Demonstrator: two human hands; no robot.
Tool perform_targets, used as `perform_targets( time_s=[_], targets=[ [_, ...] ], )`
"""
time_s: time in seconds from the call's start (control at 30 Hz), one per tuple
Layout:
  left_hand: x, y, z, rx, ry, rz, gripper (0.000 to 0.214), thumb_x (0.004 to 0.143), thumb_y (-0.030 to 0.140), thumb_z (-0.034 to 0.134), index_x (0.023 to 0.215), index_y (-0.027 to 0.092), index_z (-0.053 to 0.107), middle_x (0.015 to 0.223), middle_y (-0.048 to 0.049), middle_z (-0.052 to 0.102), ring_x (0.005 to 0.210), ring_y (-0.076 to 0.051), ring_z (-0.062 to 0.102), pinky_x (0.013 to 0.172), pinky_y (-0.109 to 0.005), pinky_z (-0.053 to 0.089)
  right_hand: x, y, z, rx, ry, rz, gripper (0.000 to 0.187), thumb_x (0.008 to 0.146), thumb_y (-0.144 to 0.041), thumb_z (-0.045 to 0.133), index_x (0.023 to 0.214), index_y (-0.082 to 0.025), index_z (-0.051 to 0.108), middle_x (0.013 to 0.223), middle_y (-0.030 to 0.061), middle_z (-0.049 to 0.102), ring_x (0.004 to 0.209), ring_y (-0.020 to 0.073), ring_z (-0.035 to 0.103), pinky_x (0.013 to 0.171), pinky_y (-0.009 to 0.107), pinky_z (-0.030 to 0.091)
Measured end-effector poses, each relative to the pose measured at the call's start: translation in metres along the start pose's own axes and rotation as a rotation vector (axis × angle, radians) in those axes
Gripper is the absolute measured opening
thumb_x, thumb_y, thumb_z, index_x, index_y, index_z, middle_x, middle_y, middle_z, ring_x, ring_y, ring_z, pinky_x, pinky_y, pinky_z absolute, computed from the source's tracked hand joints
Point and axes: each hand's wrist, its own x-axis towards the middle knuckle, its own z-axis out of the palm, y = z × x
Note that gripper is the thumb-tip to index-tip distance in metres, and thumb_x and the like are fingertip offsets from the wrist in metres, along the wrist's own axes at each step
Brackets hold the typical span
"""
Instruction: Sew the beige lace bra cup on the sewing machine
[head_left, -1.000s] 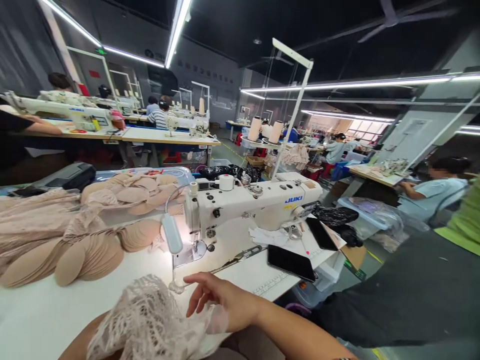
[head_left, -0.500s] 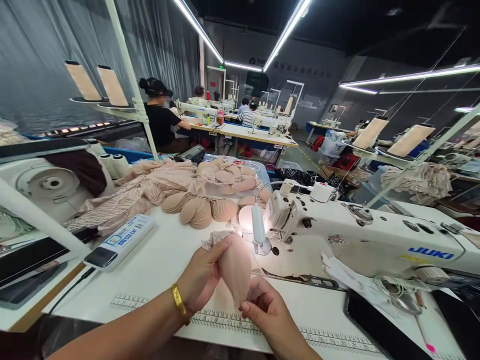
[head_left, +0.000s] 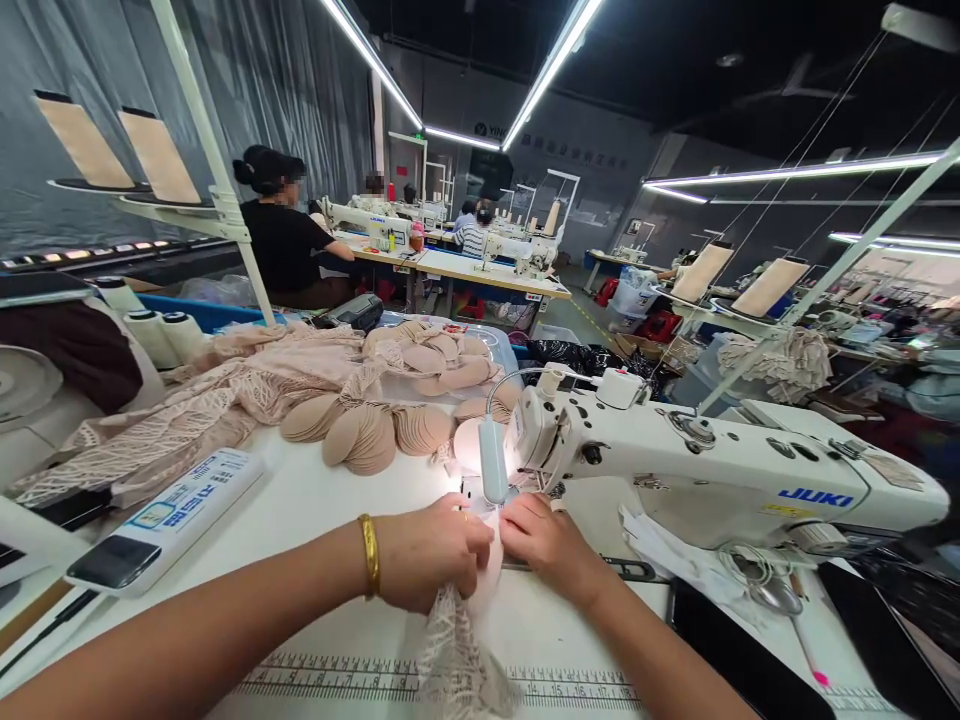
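Left hand: the left hand (head_left: 431,550), a gold bangle (head_left: 368,555) on its wrist, has its fingers curled shut on the lace piece (head_left: 457,650), pressing it to the table just before the needle area
Right hand: the right hand (head_left: 547,545) lies flat, fingers half bent, on the pale cup (head_left: 491,565) at the top of the lace, touching the left hand's fingertips; whether it grips is hard to tell
Lace piece: it trails from both hands toward the near table edge, over the printed ruler (head_left: 570,690)
Surface: a white table (head_left: 315,500) carrying a white sewing machine (head_left: 720,470) on the right, its lamp (head_left: 493,470) lit above the hands
On the table: fanned beige cups (head_left: 367,435) and heaped pink lace (head_left: 225,390) behind the hands; a white remote-like box (head_left: 161,520) at left; a dark phone (head_left: 739,650) at right
Room: a dark hall with ceiling strip lights (head_left: 551,65), grey curtain (head_left: 247,80) at left, rows of sewing tables (head_left: 480,275) with seated people, one in a black top (head_left: 281,245)
Thread: beige cones (head_left: 120,150) on a stand at left
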Motion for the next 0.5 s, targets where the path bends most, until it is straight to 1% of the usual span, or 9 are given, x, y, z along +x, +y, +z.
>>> perform_targets(
  time_s=[0.07,0.13,0.27,0.37,0.5],
  targets=[
    [0.008,-0.017,0.001,-0.048,-0.048,-0.015,0.019,0.071,0.009,0.081,0.064,0.018,0.065,0.107,-0.0070,0.070,0.098,-0.026,0.065,0.094,-0.046,0.038,-0.002,0.004,0.003,0.013,0.011,0.014,0.036,0.095,0.006,0.045,0.099,-0.021,0.069,0.104,0.0044,0.073,0.099,0.0187,0.061,0.076,0.028,0.045],
    [0.010,-0.023,0.002,-0.074,-0.048,-0.032,0.018,0.073,0.012,0.082,0.064,0.018,0.067,0.105,-0.0072,0.069,0.098,-0.025,0.066,0.090,-0.044,0.038,-0.007,0.005,0.001,0.063,0.018,0.016,0.039,0.092,0.007,0.045,0.106,-0.020,0.069,0.112,0.0047,0.075,0.104,0.0193,0.061,0.078,0.029,0.047],
    [0.006,-0.019,0.007,-0.086,0.056,-0.067,0.017,0.079,0.022,0.084,0.069,0.018,0.071,0.102,-0.0076,0.067,0.097,-0.026,0.067,0.089,-0.043,0.037,-0.015,0.003,-0.006,0.188,-0.023,0.068,0.036,0.095,0.003,0.050,0.110,-0.022,0.071,0.111,0.0036,0.077,0.101,0.0192,0.063,0.083,0.031,0.050],
    [0.003,-0.015,0.011,-0.090,0.087,-0.063,0.017,0.082,0.027,0.083,0.071,0.018,0.073,0.103,-0.0078,0.068,0.091,-0.024,0.067,0.090,-0.043,0.037,-0.016,0.004,-0.006,0.182,-0.046,0.116,0.034,0.099,-0.001,0.051,0.115,-0.023,0.071,0.112,0.0047,0.078,0.101,0.0205,0.064,0.085,0.033,0.051],
    [0.004,-0.015,0.012,-0.071,0.095,-0.049,0.017,0.082,0.025,0.081,0.069,0.018,0.072,0.100,-0.0069,0.069,0.084,-0.022,0.066,0.089,-0.044,0.037,-0.018,0.007,-0.001,0.125,-0.056,0.140,0.036,0.101,-0.003,0.049,0.119,-0.024,0.072,0.113,0.0056,0.078,0.100,0.0210,0.067,0.087,0.033,0.052]
  ],
)
